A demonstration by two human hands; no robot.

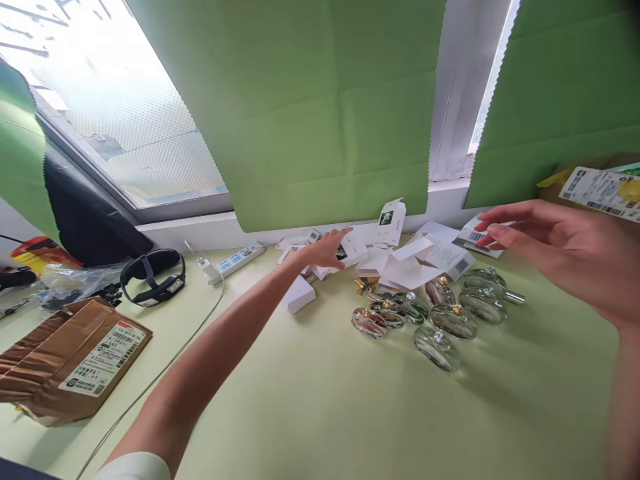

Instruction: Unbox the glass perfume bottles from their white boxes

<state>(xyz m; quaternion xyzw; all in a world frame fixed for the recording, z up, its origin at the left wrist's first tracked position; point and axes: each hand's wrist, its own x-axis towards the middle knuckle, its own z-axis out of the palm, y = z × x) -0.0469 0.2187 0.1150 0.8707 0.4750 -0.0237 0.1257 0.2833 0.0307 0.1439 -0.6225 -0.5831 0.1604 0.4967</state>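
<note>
My left hand (pixel 327 249) reaches out over the white cardboard boxes, fingers and thumb apart. A white box with a dark picture (pixel 355 248) lies right beside its fingertips; whether they touch cannot be made out. Raised at the right, my right hand (pixel 565 250) has its thumb and fingers apart and nothing visible in it. Behind its fingertips lies a white box with a barcode (pixel 480 235). Several oval glass perfume bottles lie between the hands, among them one with a silver neck (pixel 436 347), one with a gold neck (pixel 454 321) and a reddish one (pixel 369 323).
More opened white boxes (pixel 410 263) are heaped near the wall. At left are a power strip (pixel 241 260) with a cable, a black headband (pixel 153 277) and a brown parcel (pixel 75 360). Another labelled carton (pixel 600 190) stands far right. Green blinds (pixel 330 113) hang behind.
</note>
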